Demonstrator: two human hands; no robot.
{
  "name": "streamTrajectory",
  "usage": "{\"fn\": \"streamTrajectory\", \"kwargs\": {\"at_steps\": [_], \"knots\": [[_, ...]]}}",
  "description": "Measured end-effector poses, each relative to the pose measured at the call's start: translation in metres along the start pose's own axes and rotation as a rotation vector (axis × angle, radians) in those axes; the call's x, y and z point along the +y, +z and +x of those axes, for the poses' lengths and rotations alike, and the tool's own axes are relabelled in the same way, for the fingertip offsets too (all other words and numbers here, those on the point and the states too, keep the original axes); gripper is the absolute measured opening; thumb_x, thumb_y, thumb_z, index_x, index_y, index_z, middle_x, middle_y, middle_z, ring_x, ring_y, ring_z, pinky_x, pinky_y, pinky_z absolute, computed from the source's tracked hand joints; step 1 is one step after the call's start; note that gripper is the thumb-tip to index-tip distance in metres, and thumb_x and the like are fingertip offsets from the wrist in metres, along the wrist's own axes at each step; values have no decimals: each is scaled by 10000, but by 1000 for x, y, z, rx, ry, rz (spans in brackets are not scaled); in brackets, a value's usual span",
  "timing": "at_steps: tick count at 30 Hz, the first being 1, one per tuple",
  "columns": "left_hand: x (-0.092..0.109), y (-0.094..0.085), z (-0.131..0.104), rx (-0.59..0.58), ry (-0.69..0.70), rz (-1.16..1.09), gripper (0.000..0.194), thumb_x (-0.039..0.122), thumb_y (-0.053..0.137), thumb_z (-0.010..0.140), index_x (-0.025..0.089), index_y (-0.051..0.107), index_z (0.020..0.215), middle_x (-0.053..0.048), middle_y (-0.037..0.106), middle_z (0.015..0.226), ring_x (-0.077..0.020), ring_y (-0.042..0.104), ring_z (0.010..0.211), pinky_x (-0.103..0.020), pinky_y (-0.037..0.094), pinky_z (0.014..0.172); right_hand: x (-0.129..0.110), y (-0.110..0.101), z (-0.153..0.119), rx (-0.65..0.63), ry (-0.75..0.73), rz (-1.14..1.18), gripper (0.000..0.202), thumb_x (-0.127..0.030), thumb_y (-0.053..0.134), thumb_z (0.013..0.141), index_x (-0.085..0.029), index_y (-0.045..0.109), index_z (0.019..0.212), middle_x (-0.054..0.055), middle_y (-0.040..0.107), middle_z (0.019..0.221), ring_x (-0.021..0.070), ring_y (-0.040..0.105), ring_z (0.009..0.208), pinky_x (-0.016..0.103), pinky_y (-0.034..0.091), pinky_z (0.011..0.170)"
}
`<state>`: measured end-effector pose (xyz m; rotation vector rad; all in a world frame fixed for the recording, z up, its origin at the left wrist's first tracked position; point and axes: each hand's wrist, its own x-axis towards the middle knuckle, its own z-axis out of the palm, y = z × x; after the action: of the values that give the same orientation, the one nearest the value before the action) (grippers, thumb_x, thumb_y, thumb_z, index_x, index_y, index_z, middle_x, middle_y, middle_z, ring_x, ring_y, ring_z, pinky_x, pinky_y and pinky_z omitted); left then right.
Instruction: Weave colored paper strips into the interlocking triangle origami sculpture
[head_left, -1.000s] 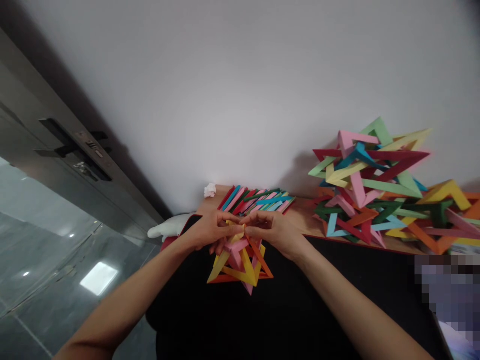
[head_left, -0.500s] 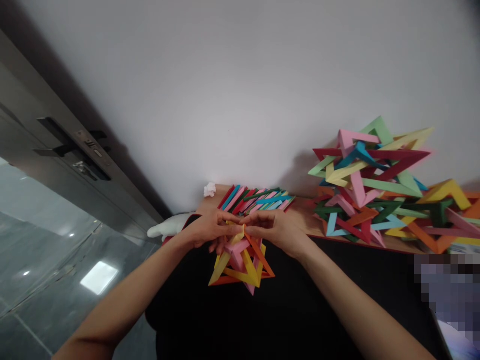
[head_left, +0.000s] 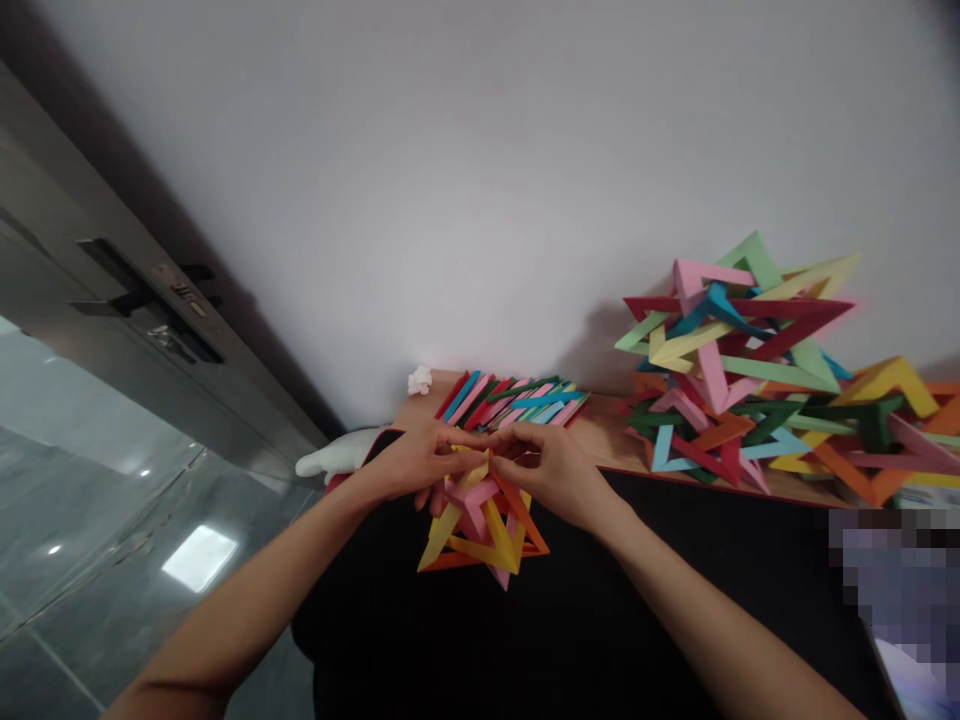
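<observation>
A folded-paper star (head_left: 499, 548) of yellow, orange and pink strips hangs from my hands above my dark lap. My left hand (head_left: 420, 462) holds it at the upper left, thumb near the top tip and other fingers partly behind the paper. My right hand (head_left: 553, 468) pinches the orange and yellow corner at the top, its thumb and forefinger close to the left fingertips. The very tip of that corner is partly covered by my fingers.
Behind my hands, a wooden shelf top (head_left: 613, 440) bears folded paper strips (head_left: 517, 398) and a crumpled white paper (head_left: 420, 380). At right are stacked paper stars (head_left: 742, 330). A door with a handle (head_left: 142, 300) stands left; a wall rises behind.
My right hand's fingers have shifted slightly at the top corner, the thumb and forefinger bending a little more. The star stays almost in the same place.
</observation>
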<state>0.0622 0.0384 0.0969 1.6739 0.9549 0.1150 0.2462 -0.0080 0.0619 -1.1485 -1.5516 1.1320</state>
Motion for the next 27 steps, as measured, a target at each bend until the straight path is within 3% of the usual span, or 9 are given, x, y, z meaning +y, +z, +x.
{"fn": "streamTrajectory", "kwargs": {"at_steps": [9, 14, 18, 23, 27], "knots": [[-4, -7, 8, 0, -62, -141, 379, 364, 720, 753, 139, 691, 1057, 47, 597, 520, -26, 447, 271, -127, 290, 279, 1, -3, 3, -110, 102, 92, 116, -254, 675, 688, -182, 660, 778, -3, 641, 669, 138, 601, 618, 284, 493, 604], [-4, -6, 10, 6, -58, -247, 363, 352, 777, 686, 106, 698, 942, 41, 592, 443, -50, 473, 285, -135, 309, 294, 2, -1, 2, -83, 103, 97, 94, -241, 668, 689, -187, 642, 762, -2, 634, 676, 135, 589, 616, 287, 490, 605], [-9, -6, 11, -19, -28, -302, 331, 349, 772, 699, 119, 696, 924, 32, 602, 409, -63, 501, 306, -132, 341, 317, 3, 1, 2, -56, 98, 107, 114, -261, 679, 686, -187, 636, 762, 7, 651, 706, 143, 606, 645, 290, 494, 623], [-14, -5, 8, -50, 40, -316, 237, 273, 717, 762, 122, 698, 943, 36, 616, 446, -65, 535, 344, -136, 398, 356, 4, -3, 3, -123, 163, 179, 181, -299, 709, 670, -185, 669, 805, 5, 669, 736, 142, 627, 676, 293, 505, 652], [-13, -2, 4, 2, 87, -275, 231, 232, 688, 787, 123, 700, 990, 46, 605, 441, -61, 538, 352, -133, 399, 362, 5, -5, 4, -111, 181, 185, 200, -321, 724, 665, -180, 677, 799, 2, 670, 728, 141, 626, 674, 293, 506, 649]]}}
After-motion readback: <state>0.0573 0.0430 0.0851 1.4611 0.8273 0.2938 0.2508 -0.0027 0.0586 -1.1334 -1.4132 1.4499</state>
